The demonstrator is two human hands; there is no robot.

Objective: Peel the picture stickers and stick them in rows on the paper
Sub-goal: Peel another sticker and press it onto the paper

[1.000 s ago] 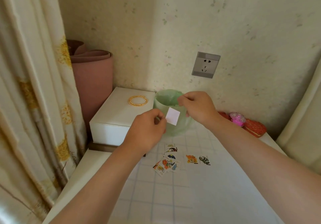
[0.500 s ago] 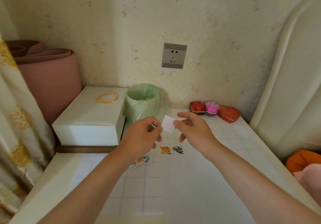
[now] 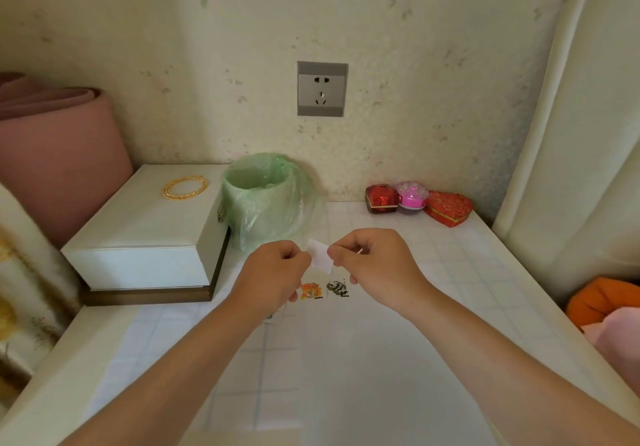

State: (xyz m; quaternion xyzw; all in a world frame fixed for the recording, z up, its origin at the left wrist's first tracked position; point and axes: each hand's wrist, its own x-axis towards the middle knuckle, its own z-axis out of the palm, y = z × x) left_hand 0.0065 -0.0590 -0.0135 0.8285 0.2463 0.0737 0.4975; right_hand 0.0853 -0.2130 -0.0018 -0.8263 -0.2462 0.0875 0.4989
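Note:
A small white sticker piece (image 3: pixel 320 255) is held in the air above the gridded paper (image 3: pixel 346 359), its blank side towards me. My left hand (image 3: pixel 273 274) pinches its left edge and my right hand (image 3: pixel 372 263) pinches its right edge. On the paper just below my hands lie an orange picture sticker (image 3: pixel 311 290) and a black-and-white one (image 3: pixel 337 288), side by side. More stickers to the left are hidden under my left wrist.
A small bin lined with a green bag (image 3: pixel 266 199) stands just behind my hands. A white box (image 3: pixel 145 234) with a gold bangle (image 3: pixel 184 187) sits at the left. Small red and pink trinket boxes (image 3: pixel 415 199) stand by the wall. A wall socket (image 3: pixel 322 89) is above.
My view has swung to the right and down. My right hand has come in from beside the bin and taken the right edge of the white piece, which now sits lower, over the paper.

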